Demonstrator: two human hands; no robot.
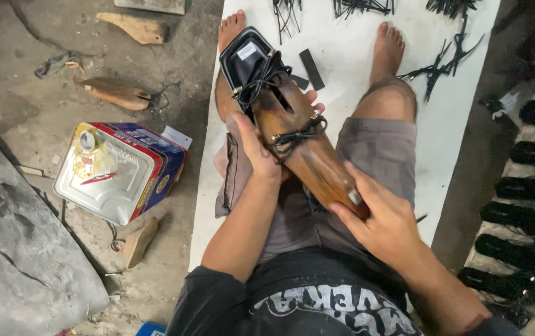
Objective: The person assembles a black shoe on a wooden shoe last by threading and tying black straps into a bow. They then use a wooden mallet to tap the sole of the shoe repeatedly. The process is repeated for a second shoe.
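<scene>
I sit on a white sheet (342,56) with my legs stretched out. A brown wooden shoe last (301,146) lies across my lap, with a black leather upper (245,62) and black laces (264,78) fitted over its far end. My left hand (255,149) grips the last around its middle from the left side. My right hand (382,218) holds the near heel end, the thumb pressed on a metal piece there. More black straps (295,134) wrap the middle of the last.
A dented metal tin (115,168) lies on the concrete floor at left. Spare wooden lasts (115,93) lie around it. Bundles of black straps (441,65) lie on the sheet's far end. Rows of black shoe pieces (522,205) line the right edge.
</scene>
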